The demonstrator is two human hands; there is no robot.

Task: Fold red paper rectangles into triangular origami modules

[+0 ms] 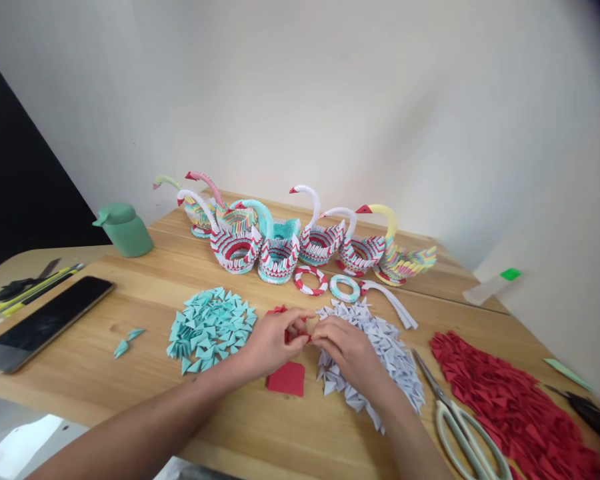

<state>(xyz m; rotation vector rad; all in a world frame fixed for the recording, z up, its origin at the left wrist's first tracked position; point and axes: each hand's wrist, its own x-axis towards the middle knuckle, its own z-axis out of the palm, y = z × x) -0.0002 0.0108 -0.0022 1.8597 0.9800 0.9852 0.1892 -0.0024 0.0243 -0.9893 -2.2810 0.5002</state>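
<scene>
My left hand [279, 337] and my right hand [347, 347] meet over the middle of the table, fingers closed. Between their fingertips is a small red paper piece [308, 339], mostly covered by the fingers, so its folded shape cannot be made out. A small stack of red paper rectangles [286, 379] lies just below my left hand. More red paper [277, 310] shows behind that hand. Turquoise folded paper triangles [213, 330] are heaped to the left. My right hand is over the edge of a heap of pale lilac triangles [393, 353].
Several folded-paper swans [280, 257] stand at the back, with a red-and-white ring [311, 281], a turquoise-and-white ring [345, 289] and a white curved neck [391, 301] before them. Scissors [460, 420] and red triangles [515, 393] lie right; a phone [45, 323] and green pot [126, 230] left.
</scene>
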